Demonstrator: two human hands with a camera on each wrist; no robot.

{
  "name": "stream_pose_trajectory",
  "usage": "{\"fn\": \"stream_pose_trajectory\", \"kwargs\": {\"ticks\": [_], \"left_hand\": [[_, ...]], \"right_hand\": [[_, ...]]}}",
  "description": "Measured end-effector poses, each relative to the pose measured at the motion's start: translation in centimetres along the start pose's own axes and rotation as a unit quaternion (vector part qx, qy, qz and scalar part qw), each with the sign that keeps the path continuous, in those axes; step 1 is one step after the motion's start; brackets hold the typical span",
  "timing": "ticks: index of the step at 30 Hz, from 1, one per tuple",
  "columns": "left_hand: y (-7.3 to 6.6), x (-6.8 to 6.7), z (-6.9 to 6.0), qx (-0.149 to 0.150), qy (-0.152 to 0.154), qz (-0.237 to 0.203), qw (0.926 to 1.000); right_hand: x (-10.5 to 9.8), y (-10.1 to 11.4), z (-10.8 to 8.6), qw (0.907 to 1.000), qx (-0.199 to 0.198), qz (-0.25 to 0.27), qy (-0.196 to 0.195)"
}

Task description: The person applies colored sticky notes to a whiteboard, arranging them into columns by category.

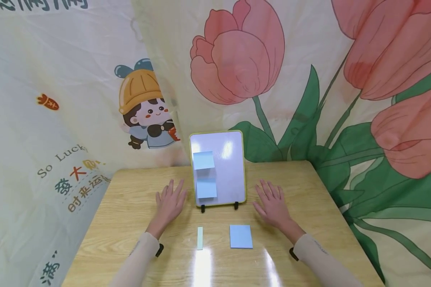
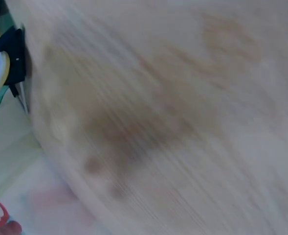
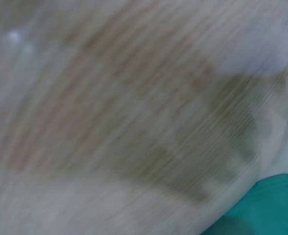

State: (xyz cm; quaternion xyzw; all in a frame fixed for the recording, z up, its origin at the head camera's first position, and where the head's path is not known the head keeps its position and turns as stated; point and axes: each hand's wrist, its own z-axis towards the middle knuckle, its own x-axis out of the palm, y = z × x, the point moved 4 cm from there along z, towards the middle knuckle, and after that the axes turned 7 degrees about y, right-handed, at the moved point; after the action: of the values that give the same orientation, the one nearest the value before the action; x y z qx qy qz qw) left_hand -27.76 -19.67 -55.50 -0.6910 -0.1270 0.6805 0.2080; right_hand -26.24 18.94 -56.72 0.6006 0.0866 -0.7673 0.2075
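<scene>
A small whiteboard (image 1: 230,171) with a yellow-green rim stands upright on two black feet on a wood-grain table. Two light-blue sticky notes cling to its left half, an upper note (image 1: 204,160) and a lower note (image 1: 206,188). In the head view my left hand (image 1: 170,202) is left of the board, palm down with fingers spread. On the other side, my right hand (image 1: 272,204) is likewise spread and holds nothing. Between my forearms lie a narrow pale-green strip (image 1: 200,238) and a blue sticky-note pad (image 1: 241,236). Neither wrist view clearly shows a hand.
The wooden table (image 1: 129,223) ends just behind the board. A printed cloth (image 1: 301,52) with tulips and a cartoon figure hangs behind it. In the left wrist view a black stand foot (image 2: 15,54) shows at the board's edge.
</scene>
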Motion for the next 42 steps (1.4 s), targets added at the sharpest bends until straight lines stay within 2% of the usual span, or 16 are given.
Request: {"fn": "stream_pose_trajectory", "kwargs": {"ticks": [7, 11, 15, 26, 33, 42], "left_hand": [[1.6, 0.1, -2.6, -0.011, 0.032, 0.013, 0.9993], [1.8, 0.1, -3.8, -0.016, 0.037, 0.015, 0.9991], [1.9, 0.1, -4.4, -0.019, 0.036, 0.015, 0.999], [2.7, 0.6, -5.4, -0.025, 0.045, 0.029, 0.9983], [2.8, 1.1, -5.8, -0.004, 0.027, 0.061, 0.9978], [3.0, 1.7, -6.5, 0.014, -0.002, 0.09, 0.9959]], "right_hand": [[-0.6, -2.9, -2.4, 0.9965, 0.078, 0.02, 0.021], [-0.8, -3.6, -3.5, 0.9946, 0.096, 0.024, 0.031], [-0.6, -4.0, -4.5, 0.9932, 0.106, 0.02, 0.043], [-0.3, -3.9, -5.5, 0.9921, 0.112, 0.035, 0.044], [-0.1, -3.6, -5.7, 0.9921, 0.112, 0.033, 0.048], [0.7, -2.9, -5.9, 0.9949, 0.094, 0.024, 0.027]]}}
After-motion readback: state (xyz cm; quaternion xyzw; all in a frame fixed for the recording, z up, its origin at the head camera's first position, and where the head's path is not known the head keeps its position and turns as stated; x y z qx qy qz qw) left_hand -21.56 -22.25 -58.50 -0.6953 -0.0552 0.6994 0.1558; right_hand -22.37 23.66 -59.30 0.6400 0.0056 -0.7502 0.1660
